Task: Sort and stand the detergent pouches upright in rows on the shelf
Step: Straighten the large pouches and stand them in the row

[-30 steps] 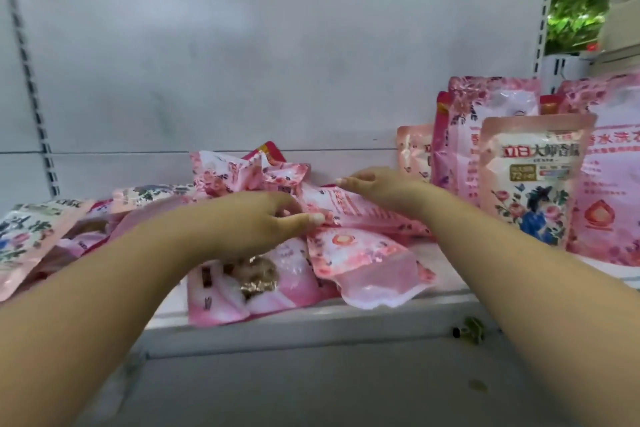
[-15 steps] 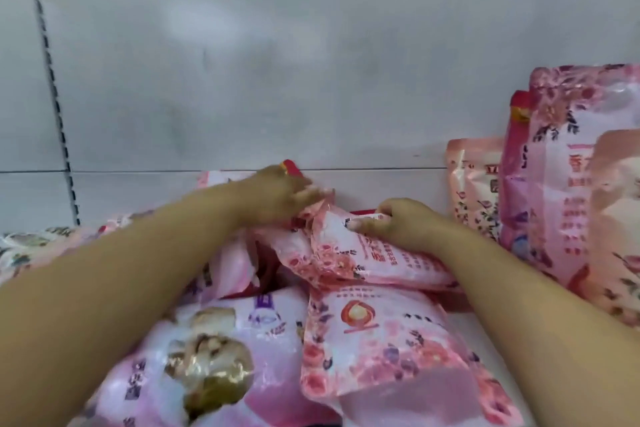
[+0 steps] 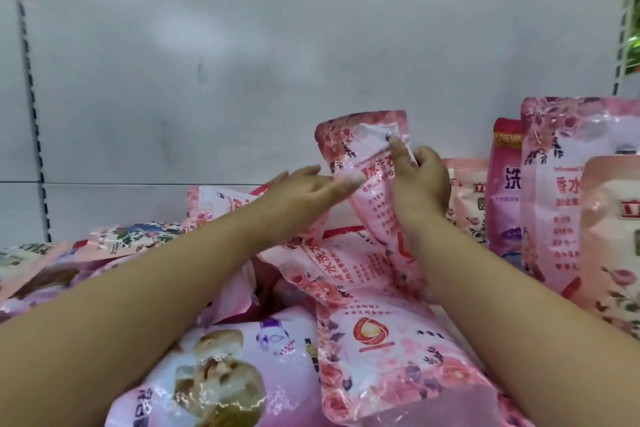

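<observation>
**One Pouch Raised Above the Heap**

Fingers of the right hand curl round the right edge of a pink rose-printed pouch, the thumb pressed across its front and the index finger lying up along the white panel near its top. That pouch is lifted nearly upright, leaning a little to the left, its lower end hidden behind the right wrist, so whether it rests on the pouches beneath cannot be told. Fingers of the left hand are stretched out straight and slightly spread, their tips touching the pouch's left edge; they are blurred, so the contact looks light but is not certain.

Below and to the left, a loose heap of pouches lies flat and overlapping, spreading toward the left end of the shelf. Nearest the camera lie a pale pouch with a brownish picture and, just beside it, a rose-printed pouch with an orange ring logo.

On the right, standing pouches form an upright group, taller pink ones behind and shorter peach ones in front. A white back panel rises behind everything.
</observation>
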Available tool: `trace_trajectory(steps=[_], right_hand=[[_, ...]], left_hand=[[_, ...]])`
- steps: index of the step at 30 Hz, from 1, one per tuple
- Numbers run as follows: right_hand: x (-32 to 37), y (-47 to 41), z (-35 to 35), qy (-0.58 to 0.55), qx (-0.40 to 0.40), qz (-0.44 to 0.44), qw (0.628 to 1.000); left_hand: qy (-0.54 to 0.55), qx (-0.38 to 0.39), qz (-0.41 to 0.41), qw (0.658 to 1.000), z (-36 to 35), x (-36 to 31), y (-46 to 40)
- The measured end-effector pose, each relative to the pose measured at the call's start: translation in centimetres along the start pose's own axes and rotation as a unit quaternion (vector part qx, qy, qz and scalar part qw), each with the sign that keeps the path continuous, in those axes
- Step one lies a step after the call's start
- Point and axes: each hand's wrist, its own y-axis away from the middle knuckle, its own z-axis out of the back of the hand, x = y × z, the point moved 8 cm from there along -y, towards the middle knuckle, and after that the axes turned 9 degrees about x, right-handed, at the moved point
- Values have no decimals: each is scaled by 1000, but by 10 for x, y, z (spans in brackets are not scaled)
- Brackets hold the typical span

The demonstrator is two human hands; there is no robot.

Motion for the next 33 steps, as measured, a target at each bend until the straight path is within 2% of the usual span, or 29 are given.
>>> trace_trajectory(steps=[3,5,7,9,12,13,14,15,16,18,20,22,25,28,29,31,32,33], right_hand=[[5,-1,-8,-4,27,21,999],[6,-2,-11,2,63,38,997],[5,-8,-8,6,95,18,995],[4,-12,0,31,120,-12,992],[-1,-14,4,143,137,0,980],[-3,-13,1,137,157,-3,978],[-6,-11,-4,70,185,-25,980],[-10,-8,-12,-43,230,-67,970],[-9,-3,-21,-161,272,-110,942],[-4,0,-26,-308,282,-131,899],[-5,-5,-21,-318,218,-101,917],[-2,-7,-9,-263,138,-58,953],[20,-3,15,-166,45,61,983],[48,9,31,-45,-2,183,982],[53,12,32,0,-7,215,977],[54,15,31,72,-14,239,968],[51,13,31,96,-16,233,968],[47,10,30,117,-15,223,968]], left_hand=[[33,-44,102,993,13,5,-6],[134,-65,128,980,16,11,-13],[240,-62,117,962,16,8,-18],[289,-72,89,950,22,2,-24],[317,-143,33,937,41,-10,-27],[330,-172,10,928,48,-13,-28],[341,-198,-13,919,54,-16,-29],[350,-216,-29,911,57,-17,-29],[356,-229,-40,905,59,-16,-29],[377,-248,-48,891,60,-11,-29],[419,-249,-40,873,55,-5,-28],[441,-217,-17,871,45,1,-30],[401,-176,33,899,29,11,-35],[330,-154,69,929,17,18,-39],[266,-117,79,954,11,17,-41],[42,5,83,996,-9,12,-43],[-73,75,80,991,-24,13,-42],[-179,136,83,971,-38,16,-40]])
